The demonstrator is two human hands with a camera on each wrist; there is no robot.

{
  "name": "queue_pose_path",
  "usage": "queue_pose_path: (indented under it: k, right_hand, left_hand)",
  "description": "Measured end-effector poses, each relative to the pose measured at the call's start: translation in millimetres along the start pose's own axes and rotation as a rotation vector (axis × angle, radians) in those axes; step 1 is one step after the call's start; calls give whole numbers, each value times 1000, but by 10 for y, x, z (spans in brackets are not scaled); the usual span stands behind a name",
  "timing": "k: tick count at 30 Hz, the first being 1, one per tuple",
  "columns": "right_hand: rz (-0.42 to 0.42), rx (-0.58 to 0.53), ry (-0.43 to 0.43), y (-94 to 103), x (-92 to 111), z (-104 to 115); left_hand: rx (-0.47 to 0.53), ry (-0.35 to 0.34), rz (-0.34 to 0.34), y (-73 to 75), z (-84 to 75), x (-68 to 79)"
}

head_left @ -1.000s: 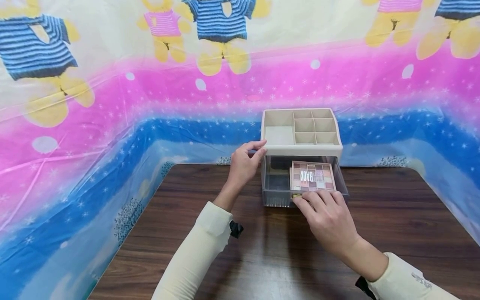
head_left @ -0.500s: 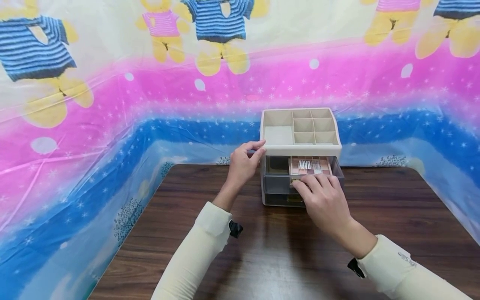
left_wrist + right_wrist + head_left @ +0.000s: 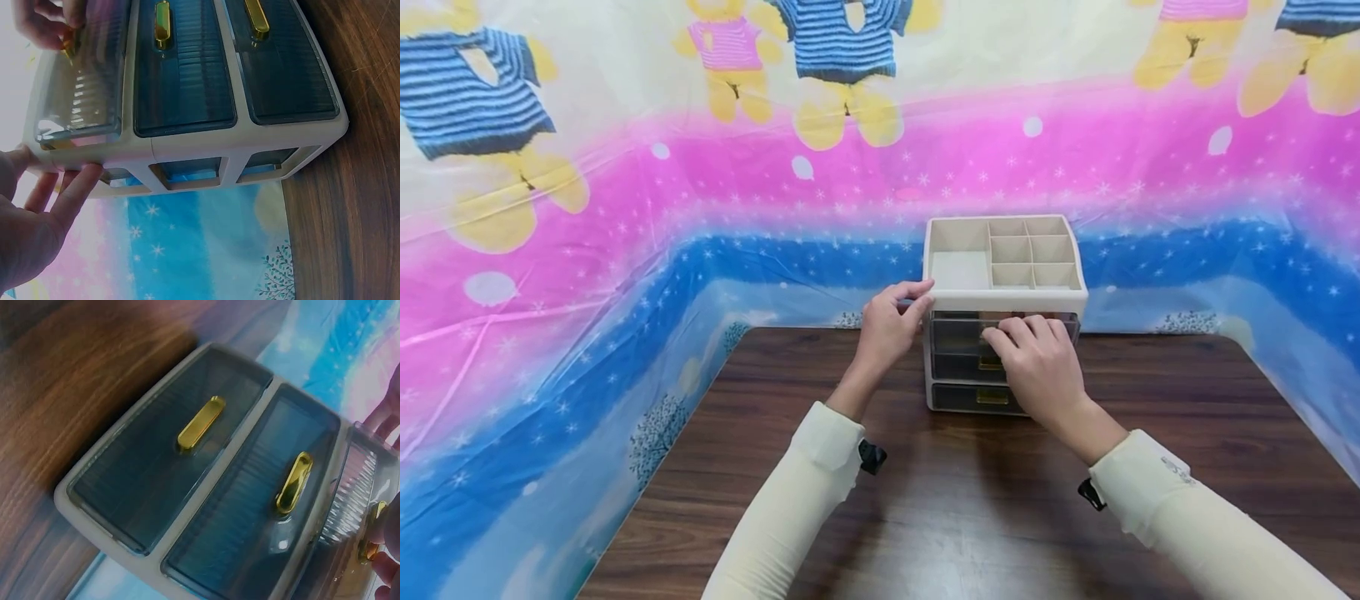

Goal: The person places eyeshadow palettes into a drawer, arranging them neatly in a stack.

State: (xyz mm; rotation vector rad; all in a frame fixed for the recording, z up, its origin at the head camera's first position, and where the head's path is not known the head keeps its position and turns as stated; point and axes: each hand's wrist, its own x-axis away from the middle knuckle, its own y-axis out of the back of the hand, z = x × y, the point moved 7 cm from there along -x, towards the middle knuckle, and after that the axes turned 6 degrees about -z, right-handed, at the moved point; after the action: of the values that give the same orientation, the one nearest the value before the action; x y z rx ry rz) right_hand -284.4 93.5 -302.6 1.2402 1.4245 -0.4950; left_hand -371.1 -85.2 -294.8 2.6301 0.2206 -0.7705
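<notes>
A cream desktop organizer [image 3: 1009, 301] with smoky clear drawers stands at the back of the table. My right hand [image 3: 1043, 371] pinches the gold handle [image 3: 370, 540] of the top drawer [image 3: 955, 332], which sticks out a little from the frame. The make-up palette inside that drawer is mostly hidden by my fingers and the organizer's top. With thumb and fingers, my left hand [image 3: 887, 329] grips the organizer's upper left edge; in the left wrist view its fingertips [image 3: 94, 172] lie on the side wall.
Below, the middle drawer [image 3: 184, 75] and bottom drawer [image 3: 290, 69] are closed, each with a gold handle. Divided compartments [image 3: 1011, 250] form the organizer's top. Dark wooden table [image 3: 925, 517] extends in front, and a printed cloth [image 3: 820, 258] hangs close behind.
My right hand has pushed the top drawer back into the organizer, moving away from me. The palette has slid mostly out of sight and the lower drawers show. My left hand has stayed put.
</notes>
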Motion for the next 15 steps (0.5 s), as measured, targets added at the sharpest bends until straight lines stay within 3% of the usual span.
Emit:
queue_pose_path:
  k: [4,9,15]
  right_hand:
    - [-15,9,-8,-80,-26,-62]
    - [45,22,-26,-139,-36,-99]
    - [108,-75,-112,-14,27,-214]
  left_hand:
    - [7,-5,-3,-10,-5,0]
    - [3,-3,0,-11,-5,-3]
    - [-85,-18,43,27,-7,28]
